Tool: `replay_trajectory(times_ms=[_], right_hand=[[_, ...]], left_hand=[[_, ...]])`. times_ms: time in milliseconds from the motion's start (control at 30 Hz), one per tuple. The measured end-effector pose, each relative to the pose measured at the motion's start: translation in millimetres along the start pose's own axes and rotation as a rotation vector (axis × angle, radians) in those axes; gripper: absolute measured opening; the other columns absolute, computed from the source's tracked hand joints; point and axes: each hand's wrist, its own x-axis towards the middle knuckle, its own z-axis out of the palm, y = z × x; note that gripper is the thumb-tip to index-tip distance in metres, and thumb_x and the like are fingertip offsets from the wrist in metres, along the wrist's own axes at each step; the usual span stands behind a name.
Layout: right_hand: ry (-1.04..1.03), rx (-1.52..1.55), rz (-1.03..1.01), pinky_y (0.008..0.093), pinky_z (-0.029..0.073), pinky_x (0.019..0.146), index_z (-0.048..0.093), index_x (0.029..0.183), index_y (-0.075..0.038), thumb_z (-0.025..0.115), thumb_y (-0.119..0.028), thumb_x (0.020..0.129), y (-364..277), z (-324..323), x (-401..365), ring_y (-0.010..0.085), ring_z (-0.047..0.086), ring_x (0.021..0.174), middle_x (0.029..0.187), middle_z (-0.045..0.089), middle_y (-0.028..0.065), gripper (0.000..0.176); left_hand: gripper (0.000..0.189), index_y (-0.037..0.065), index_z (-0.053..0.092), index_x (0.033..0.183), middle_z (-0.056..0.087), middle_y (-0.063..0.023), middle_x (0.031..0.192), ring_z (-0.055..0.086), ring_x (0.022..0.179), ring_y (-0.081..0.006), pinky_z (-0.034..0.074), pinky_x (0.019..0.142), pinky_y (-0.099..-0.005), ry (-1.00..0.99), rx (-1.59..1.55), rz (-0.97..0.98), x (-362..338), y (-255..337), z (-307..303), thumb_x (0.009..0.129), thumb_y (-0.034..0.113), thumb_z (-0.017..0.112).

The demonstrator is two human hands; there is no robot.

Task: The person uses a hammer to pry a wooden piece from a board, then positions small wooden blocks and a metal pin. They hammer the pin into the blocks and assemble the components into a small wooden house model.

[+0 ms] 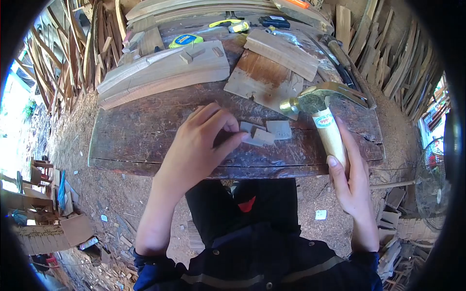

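My right hand (350, 177) is wrapped around the wooden handle of a claw hammer (330, 131), which is raised above the bench with its brass-coloured face pointing left. My left hand (199, 143) is closed in a pinch, thumb and curled fingers at the left end of a small flat wooden block (258, 133); the fingertips are partly hidden. A smaller wood piece (263, 137) rests on that block. Just to the right, another squarish wood piece (278, 130) lies on the worn dark workbench (141, 131).
Behind my left hand lies a thick curved plank (165, 72). A thin board (238, 82) lies under a wood bar (281, 53). Farther back are a yellow tape measure (186, 40) and other tools. Wood strips lean on both sides; a fan (434, 184) stands at right.
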Motion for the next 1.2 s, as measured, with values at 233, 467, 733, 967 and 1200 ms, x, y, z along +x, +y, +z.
replay_trajectory(times_ms=[233,467,733,967,1200], right_hand=[[-0.018,0.001,0.007,0.0469,0.043,0.117,0.044,0.159,-0.003,0.059,-0.018,0.107,7.1,8.9,1.1,0.0416,0.055,0.143,0.158,0.052,0.0238,0.056],[-0.032,0.010,0.022,0.0474,0.044,0.117,0.045,0.159,-0.003,0.061,-0.019,0.107,5.4,5.6,3.4,0.0408,0.055,0.143,0.158,0.053,0.0229,0.056],[-0.008,-0.107,-0.042,0.0475,0.044,0.117,0.047,0.157,-0.003,0.062,-0.018,0.106,6.3,-3.3,12.8,0.0411,0.054,0.143,0.156,0.055,0.0231,0.055],[0.097,-0.475,-0.100,0.0448,0.044,0.114,0.057,0.147,0.001,0.061,-0.017,0.108,18.1,-11.2,35.2,0.0389,0.059,0.135,0.147,0.061,0.0235,0.044],[0.096,-0.395,-0.270,0.0468,0.043,0.115,0.049,0.156,-0.002,0.055,-0.020,0.111,28.7,-0.9,68.1,0.0402,0.054,0.142,0.153,0.055,0.0230,0.048]], left_hand=[[0.023,-0.002,0.066,0.095,0.065,-0.0117,0.091,0.065,0.089,-0.0305,0.051,0.079,-0.0406,-0.022,0.061,0.030,-0.6,-8.2,-2.2,0.093,0.016,0.080],[0.019,-0.001,0.064,0.102,0.068,-0.0140,0.093,0.069,0.092,-0.0311,0.053,0.083,-0.0406,0.044,0.027,0.009,-1.1,-6.4,-8.0,0.096,0.012,0.076],[0.022,0.004,0.069,0.119,0.071,-0.0121,0.101,0.072,0.094,-0.0263,0.055,0.088,-0.0385,0.029,-0.113,-0.041,-5.1,3.6,-13.1,0.097,0.008,0.072],[0.020,0.006,0.069,0.117,0.070,-0.0136,0.102,0.071,0.098,-0.0340,0.058,0.087,-0.0457,0.011,-0.090,0.124,-9.7,-9.0,-9.6,0.098,0.014,0.069],[0.014,0.001,0.063,0.106,0.072,-0.0207,0.084,0.073,0.085,-0.0422,0.057,0.078,-0.0494,0.199,-0.376,0.176,-28.8,0.3,-19.4,0.094,0.007,0.067]])
